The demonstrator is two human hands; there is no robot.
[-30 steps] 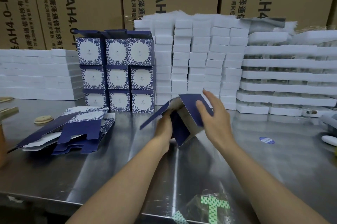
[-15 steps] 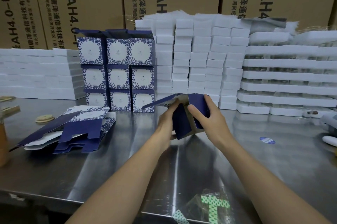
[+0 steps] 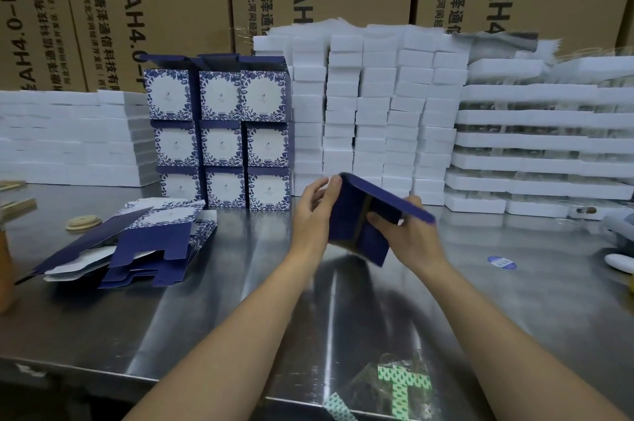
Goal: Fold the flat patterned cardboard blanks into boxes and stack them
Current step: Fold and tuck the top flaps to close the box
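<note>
Nine boxes (image 3: 221, 139) show stacked at the bench (image 3: 514, 283) rear. Your left hand (image 3: 314, 214) grips the half-formed box (image 3: 356, 214) mid-bench, held clear of the surface; right hand (image 3: 408, 235) curls round a flap. A pile of flat blanks (image 3: 151, 242) is left to fold.

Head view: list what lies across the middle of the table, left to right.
From the left: wooden disc → flat blanks → left hand → half-folded box → right hand → blue sticker → white object at the frame's edge.
</note>
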